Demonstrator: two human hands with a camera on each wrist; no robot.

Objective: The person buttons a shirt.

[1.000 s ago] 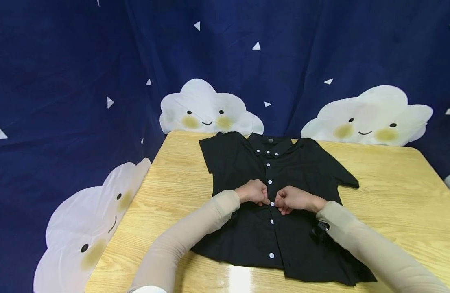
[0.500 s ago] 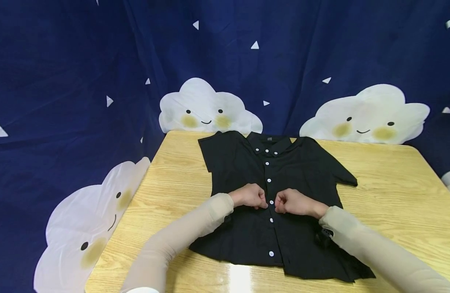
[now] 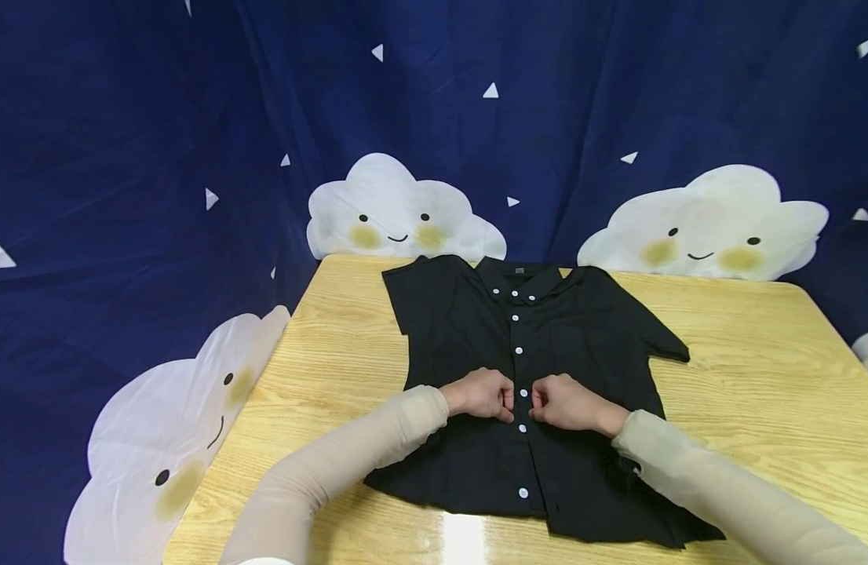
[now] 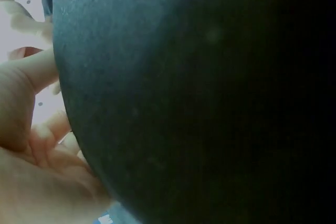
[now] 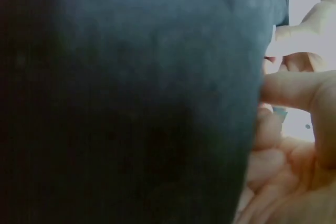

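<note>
A black short-sleeved shirt [image 3: 469, 314] with white buttons lies face up on the table, collar at the far side. My left hand [image 3: 479, 394] is on the left of the button placket, fingers curled at the cloth. On the right of the placket, my right hand [image 3: 564, 402] grips the cloth with bent fingers. Between the hands shows a white button [image 3: 523, 393], and just below them another button [image 3: 522, 428]. In both wrist views dark cloth [image 4: 157, 77] fills most of the picture and hides the fingertips.
The shirt lies on a light wooden table [image 3: 745, 353]. A dark blue curtain [image 3: 434, 94] with white triangles and smiling clouds hangs behind and at the left. The lower hem's two front edges lie apart beneath the lowest button [image 3: 523, 493].
Both hands have left the button they were pinching around and moved slightly down and apart along the placket. The shirt lies nearly as before.
</note>
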